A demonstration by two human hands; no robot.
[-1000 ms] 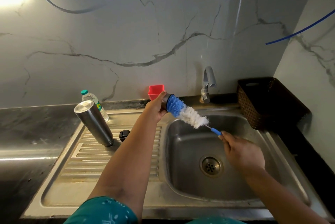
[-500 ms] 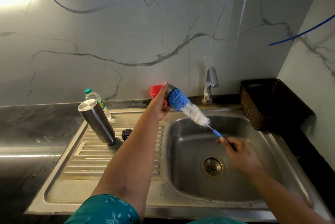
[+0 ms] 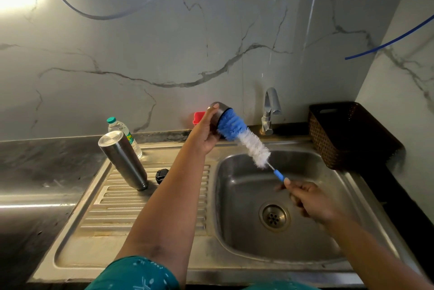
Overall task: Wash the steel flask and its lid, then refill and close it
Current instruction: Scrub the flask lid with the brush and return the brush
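The steel flask (image 3: pixel 123 159) stands upside down on the draining board (image 3: pixel 145 207), left of the sink basin (image 3: pixel 270 207). My left hand (image 3: pixel 206 132) holds the steel lid (image 3: pixel 220 107) up above the basin's back left corner, fingers curled round it. A blue and white bottle brush (image 3: pixel 244 139) has its blue end pushed into the lid. My right hand (image 3: pixel 310 200) pinches the brush's blue handle (image 3: pixel 279 175) over the basin. A small black cap (image 3: pixel 162 175) lies beside the flask.
A tap (image 3: pixel 270 111) stands behind the basin. A dark woven basket (image 3: pixel 347 134) sits at the right. A plastic water bottle (image 3: pixel 124 134) stands behind the flask, and a red container (image 3: pixel 199 117) by the wall. Dark counter (image 3: pixel 35 172) lies to the left.
My left hand has lifted the lid higher toward the wall, and the brush has followed it. My right hand has shifted a little along the handle.
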